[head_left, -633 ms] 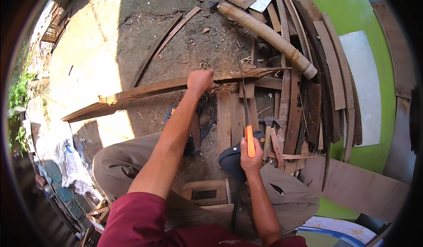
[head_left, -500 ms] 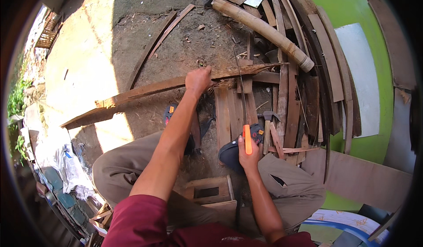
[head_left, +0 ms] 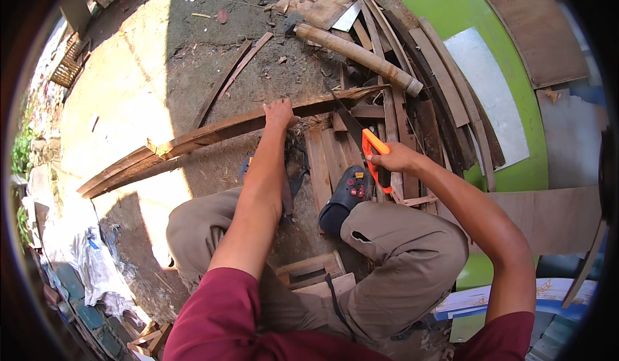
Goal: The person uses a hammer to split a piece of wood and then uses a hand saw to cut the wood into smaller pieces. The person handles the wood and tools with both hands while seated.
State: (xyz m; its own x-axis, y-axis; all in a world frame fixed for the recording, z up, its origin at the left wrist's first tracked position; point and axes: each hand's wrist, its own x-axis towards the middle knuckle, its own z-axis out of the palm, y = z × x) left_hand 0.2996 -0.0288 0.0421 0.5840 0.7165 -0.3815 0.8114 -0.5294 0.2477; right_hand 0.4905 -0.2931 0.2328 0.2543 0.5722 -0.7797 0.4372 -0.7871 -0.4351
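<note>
A long, rough wooden plank (head_left: 219, 129) stretches across the ground in front of me, its splintered end to the right. My left hand (head_left: 280, 113) grips its upper edge right of the middle. In my right hand (head_left: 394, 158) is the orange handle (head_left: 368, 143) of a handsaw, held out to the right above my shoe. The dark saw blade (head_left: 349, 126) slants up and left to the plank near its splintered end; whether the teeth touch the wood I cannot tell. Short boards (head_left: 322, 158) lie beneath that end.
Many loose wood strips (head_left: 445, 84) are piled at the right, with a bamboo pole (head_left: 361, 55) at their far side. A green sheet (head_left: 538, 129) lies beyond. My clog-shod foot (head_left: 351, 190) is close below the saw. A wooden frame (head_left: 309, 269) sits between my legs.
My right hand has carried the saw handle up and away from me, swinging my elbow outward to the right. The blade now shows more of its flat side. My left hand stays on the plank.
</note>
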